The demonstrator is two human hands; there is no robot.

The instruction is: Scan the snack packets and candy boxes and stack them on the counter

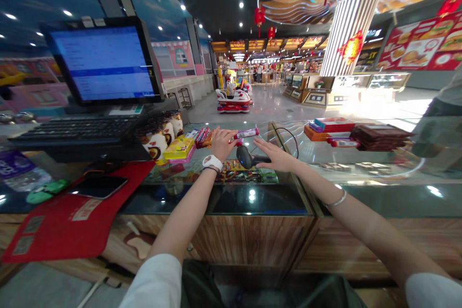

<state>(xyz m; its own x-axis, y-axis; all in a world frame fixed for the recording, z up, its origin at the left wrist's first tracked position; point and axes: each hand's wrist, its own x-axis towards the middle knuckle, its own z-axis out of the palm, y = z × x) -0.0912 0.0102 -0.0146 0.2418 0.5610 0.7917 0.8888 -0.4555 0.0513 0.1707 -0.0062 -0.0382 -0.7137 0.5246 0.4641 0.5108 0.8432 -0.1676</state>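
My left hand [223, 143], with a white watch on its wrist, pinches a small roll-shaped candy pack [247, 133] in red and purple wrapping above the glass counter. A second reddish end shows just below the pack, partly hidden by my fingers. My right hand [275, 155] is open, its fingers stretched toward the far end of the pack. Beside its thumb is a black handheld scanner [245, 157], head pointing left; whether the thumb touches its handle I cannot tell. Left of my left hand lie yellow packs [179, 147] and red snack packs [203, 137].
A monitor [103, 65] and keyboard [75, 127] stand left, with brown-and-white cups [157, 144] beside them. A phone [99, 186] rests on a red mat [83, 216]. Brown packs [380, 135] and boxes [332, 126] are stacked right. The scanner's cable [294, 137] curves behind my right hand.
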